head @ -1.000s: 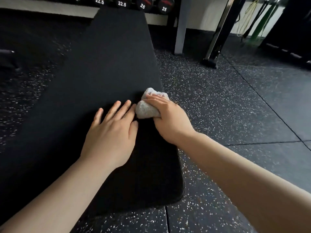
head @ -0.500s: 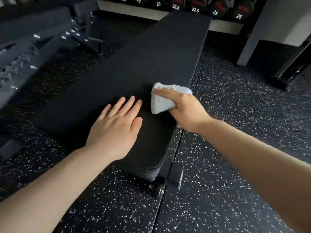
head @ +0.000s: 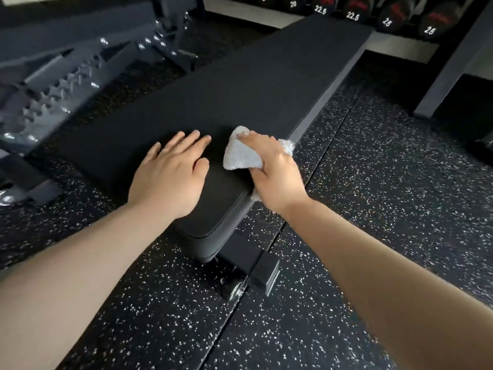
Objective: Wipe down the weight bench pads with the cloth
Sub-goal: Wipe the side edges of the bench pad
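Head-camera footage is taken from above the near end of a flat black weight bench pad (head: 240, 84), which runs away toward a rack of dumbbells (head: 394, 14) marked 22.5 and 25 at the far end. A white terry cloth (head: 240, 153) is bunched into a wad and pressed onto the pad close to its right edge, near the near end. It is gripped by the right hand (head: 272, 169), whose fingers are curled over the top of the wad while the thumb is tucked against its near side; a tail of cloth can be seen below the wrist, over the pad's right edge. The bunching is judged to give a firm, thick contact patch for scrubbing, and the place at the edge suggests that the seam and side of the pad are being covered.

The left hand (head: 170, 177) is laid flat on the pad just beside the cloth, fingers straight and together, nothing held. It is judged to serve as a brace, so that weight can be leaned onto the bench while the wiping arm reaches. Both forearms are extended forward and down, the right one angled inward from the right.

A second bench frame (head: 66, 70) with toothed adjustment rails stands on the speckled rubber floor (head: 386, 196) to the left. Below the pad's near end, a steel foot (head: 253, 273) is visible.
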A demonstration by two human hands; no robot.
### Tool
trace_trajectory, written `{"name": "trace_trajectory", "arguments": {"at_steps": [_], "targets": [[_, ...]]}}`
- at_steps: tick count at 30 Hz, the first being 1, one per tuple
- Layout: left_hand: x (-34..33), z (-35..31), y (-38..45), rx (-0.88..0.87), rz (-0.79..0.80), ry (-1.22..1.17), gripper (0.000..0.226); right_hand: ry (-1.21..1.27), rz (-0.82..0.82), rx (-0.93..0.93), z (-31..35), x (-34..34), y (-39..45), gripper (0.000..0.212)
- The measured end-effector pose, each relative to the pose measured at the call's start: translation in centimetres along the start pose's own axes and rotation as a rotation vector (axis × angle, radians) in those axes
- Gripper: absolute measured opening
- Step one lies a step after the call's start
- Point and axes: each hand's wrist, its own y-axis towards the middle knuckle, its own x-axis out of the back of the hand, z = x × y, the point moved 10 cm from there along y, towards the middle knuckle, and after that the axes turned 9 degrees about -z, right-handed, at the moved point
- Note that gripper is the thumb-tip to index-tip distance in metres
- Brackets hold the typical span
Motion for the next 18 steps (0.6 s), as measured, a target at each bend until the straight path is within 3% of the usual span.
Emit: {"name": "trace_trajectory", "arguments": {"at_steps": [5,7,10,13,18], "targets": [[0.2,-0.1,-0.2,-0.007,-0.026,-0.006,0.048,0.014,0.255,0.264,2.7,-0.3,-3.3,0.071],[0.1,0.1,-0.3,0.014,-0.026,-0.007,0.047,-0.076,0.248,0.133,-0.2,0.7,-0.2,0.07],[0.1,0.1,-0.2,0.011,-0.034,0.008,0.047,-0.141,0.102,-0.136,-4.6,1.7,4.2,0.056],[0.1,0.3,0.0,0.014,-0.043,0.009,0.047,-0.043,-0.071,-0.26,-5.1,1.3,3.9,0.05],[0.0,-0.1,-0.2,0.008,0.005,0.019,0.049,0.363,-0.439,-0.419,1.3,-0.6,-8.7,0.069]]}}
